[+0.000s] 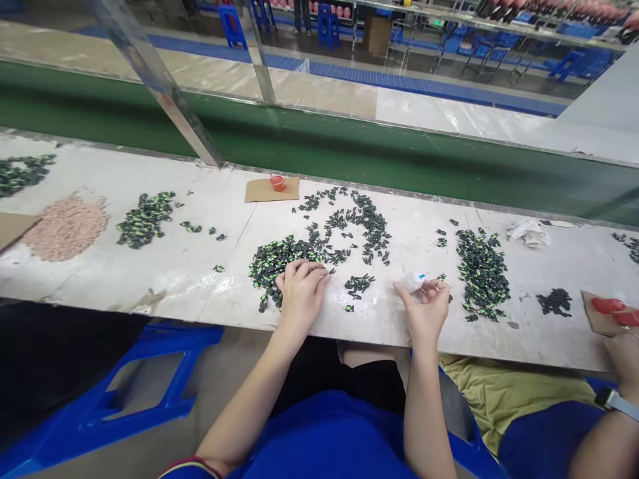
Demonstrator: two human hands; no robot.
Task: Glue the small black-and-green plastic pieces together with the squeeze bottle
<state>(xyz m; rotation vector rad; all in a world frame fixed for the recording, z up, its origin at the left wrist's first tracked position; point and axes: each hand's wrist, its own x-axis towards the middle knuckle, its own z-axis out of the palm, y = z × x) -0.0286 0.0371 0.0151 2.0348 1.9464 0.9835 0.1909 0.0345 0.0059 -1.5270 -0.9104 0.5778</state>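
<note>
My left hand (300, 291) rests palm down on the white worktable (190, 266), its fingers on the edge of a heap of small black-and-green parts (279, 259). Whether a part is pinched under the fingers I cannot tell. My right hand (427, 307) holds a small white bottle with a blue tip (413, 281) between thumb and fingers. A small cluster of black parts (358, 284) lies between the two hands. More of these parts lie scattered in a ring (359, 223) farther back.
Another pile of black-green parts (482, 273) sits to the right, one more (144, 219) to the left beside a pinkish heap (67, 227). A cardboard square with a small red cup (277, 182) lies behind. A co-worker's hand (624, 356) is at the right edge.
</note>
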